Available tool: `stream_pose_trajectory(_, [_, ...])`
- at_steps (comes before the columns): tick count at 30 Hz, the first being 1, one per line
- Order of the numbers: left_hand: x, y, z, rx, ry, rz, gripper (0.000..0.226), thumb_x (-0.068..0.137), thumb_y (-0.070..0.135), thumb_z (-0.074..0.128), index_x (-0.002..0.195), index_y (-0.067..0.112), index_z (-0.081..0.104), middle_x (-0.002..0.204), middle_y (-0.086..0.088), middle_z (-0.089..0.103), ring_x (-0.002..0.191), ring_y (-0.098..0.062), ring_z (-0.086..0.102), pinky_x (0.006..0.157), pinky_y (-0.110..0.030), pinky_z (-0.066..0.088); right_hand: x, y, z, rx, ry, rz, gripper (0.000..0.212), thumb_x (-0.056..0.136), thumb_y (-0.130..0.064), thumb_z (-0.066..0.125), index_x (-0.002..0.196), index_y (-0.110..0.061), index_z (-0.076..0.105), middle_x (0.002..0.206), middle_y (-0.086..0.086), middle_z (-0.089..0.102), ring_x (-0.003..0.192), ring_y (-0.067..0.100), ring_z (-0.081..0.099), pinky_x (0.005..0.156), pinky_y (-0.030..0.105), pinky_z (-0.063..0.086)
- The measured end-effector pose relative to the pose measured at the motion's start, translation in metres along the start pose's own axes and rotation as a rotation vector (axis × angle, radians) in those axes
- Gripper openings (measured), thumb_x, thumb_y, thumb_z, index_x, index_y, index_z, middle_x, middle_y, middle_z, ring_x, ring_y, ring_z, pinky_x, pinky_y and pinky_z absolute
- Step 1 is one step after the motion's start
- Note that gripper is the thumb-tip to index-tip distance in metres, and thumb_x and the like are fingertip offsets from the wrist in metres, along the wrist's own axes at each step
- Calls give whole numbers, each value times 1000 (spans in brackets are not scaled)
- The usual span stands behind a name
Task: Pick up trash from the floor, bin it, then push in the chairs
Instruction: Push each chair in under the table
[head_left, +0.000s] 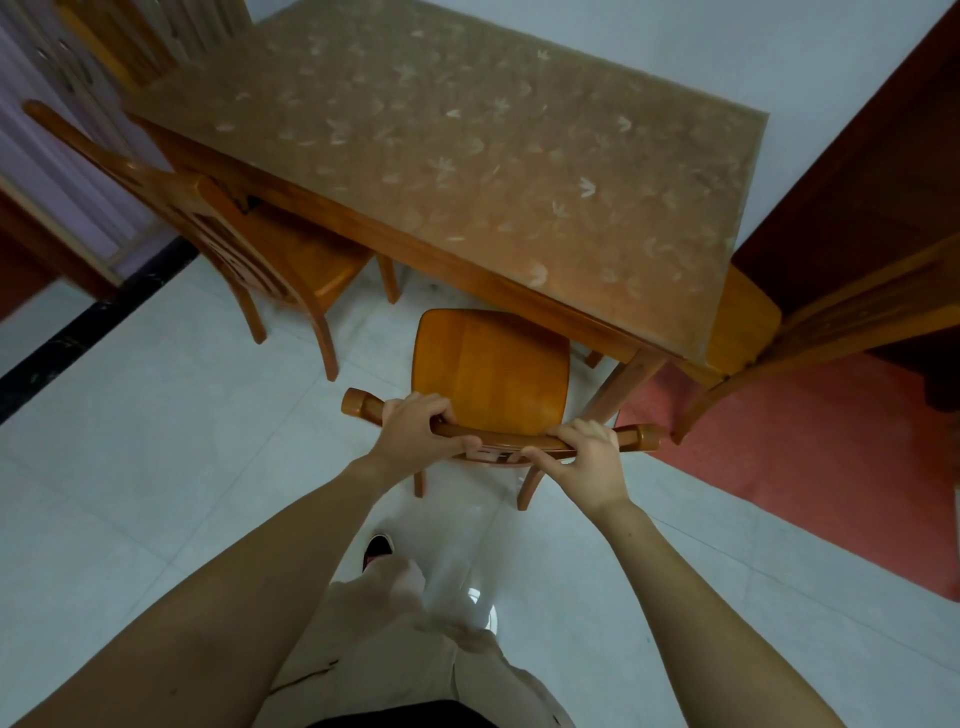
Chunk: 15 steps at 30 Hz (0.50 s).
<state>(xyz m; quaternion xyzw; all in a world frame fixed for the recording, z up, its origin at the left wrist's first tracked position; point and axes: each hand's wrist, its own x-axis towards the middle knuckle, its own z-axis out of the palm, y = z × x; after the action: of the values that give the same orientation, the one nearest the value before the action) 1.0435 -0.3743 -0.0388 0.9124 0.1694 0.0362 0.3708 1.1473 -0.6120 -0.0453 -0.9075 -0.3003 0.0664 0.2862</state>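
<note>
Arms outstretched, left hand (415, 431) and right hand (584, 452) both grip the wooden chair's (491, 371) top rail, seat near the tabletop's (467, 156) front edge.

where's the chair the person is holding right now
The held chair stands centre frame in the head view, its seat mostly out from the table's near edge, right of a second chair; the left hand and right hand grip its top rail.

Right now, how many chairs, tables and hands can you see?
Chairs: 4 (held chair, left chair, far chair blurred, right chair)
Tables: 1 (table)
Hands: 2 (left hand, right hand)
Total: 7
</note>
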Motion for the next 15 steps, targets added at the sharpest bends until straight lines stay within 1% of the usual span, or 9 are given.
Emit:
stream_pose_trajectory(3, [9, -7, -9, 11, 3, 26, 47, 66, 73, 62, 71, 27, 54, 72, 16, 53, 79, -6, 48, 79, -29, 21, 10, -5, 7, 37, 16, 15, 51, 77, -76, 51, 94, -33, 73, 86, -17, 62, 90, 8, 48, 87, 27, 29])
stream_pose_trajectory(6, [21, -14, -19, 7, -5, 46, 49, 64, 76, 59, 71, 27, 54, 70, 16, 52, 77, -5, 48, 78, -29, 21, 22, -10, 15, 58, 54, 25, 54, 75, -79, 50, 92, -33, 74, 84, -18, 62, 87, 6, 47, 87, 28, 32])
stream_pose_trajectory(9, [37, -19, -30, 2, -11, 62, 45, 65, 70, 64, 71, 27, 55, 70, 16, 53, 77, -5, 48, 76, -28, 20, 37, -16, 19, 67, 60, 38, 61, 73, -84, 45, 91, -33, 75, 82, -18, 62, 84, 4, 46, 85, 28, 31])
stream_pose_trajectory(12, [55, -24, -37, -4, -23, 69, 42, 67, 66, 67, 71, 26, 56, 70, 15, 53, 77, -6, 49, 76, -29, 21, 55, -19, 21, 74, 49, 64, 62, 72, -84, 47, 93, -33, 75, 82, -18, 62, 84, 5, 46, 84, 28, 31])
stream_pose_trajectory(15, [74, -33, -44, -7, -38, 80, 47, 64, 73, 62, 71, 26, 56, 70, 14, 55, 76, -7, 50, 75, -31, 24, 69, -24, 25, 85, 43, 82, 66, 71, -86, 44, 95, -33, 75, 81, -18, 60, 84, 9, 48, 85, 30, 34])
